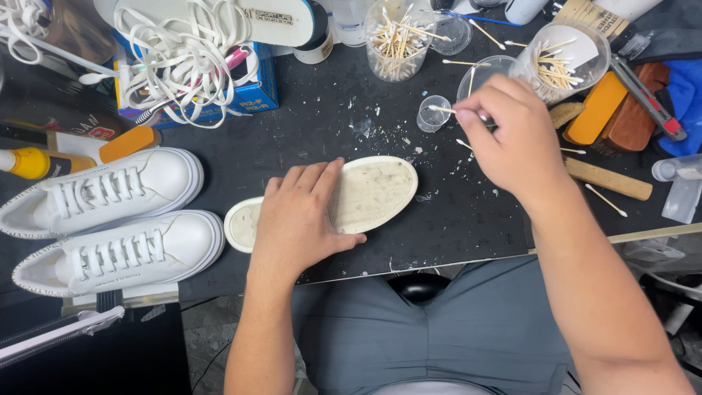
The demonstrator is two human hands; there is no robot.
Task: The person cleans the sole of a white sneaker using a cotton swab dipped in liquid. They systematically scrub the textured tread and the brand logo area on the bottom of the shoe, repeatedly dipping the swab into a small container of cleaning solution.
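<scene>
Pressing our left hand flat, fingers together, on an upturned white shoe, we hold its soiled sole facing up on the black worktable. Our right hand pinches a cotton swab between thumb and fingertips, its tip over a small clear cup. Two clean white sneakers lie side by side to the left; a clear jar of swabs stands behind, near tangled white laces.

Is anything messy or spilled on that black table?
Yes. White flecks speckle the black table above the upturned shoe sole, and loose cotton swabs lie scattered outside their jars, near the right hand.
</scene>
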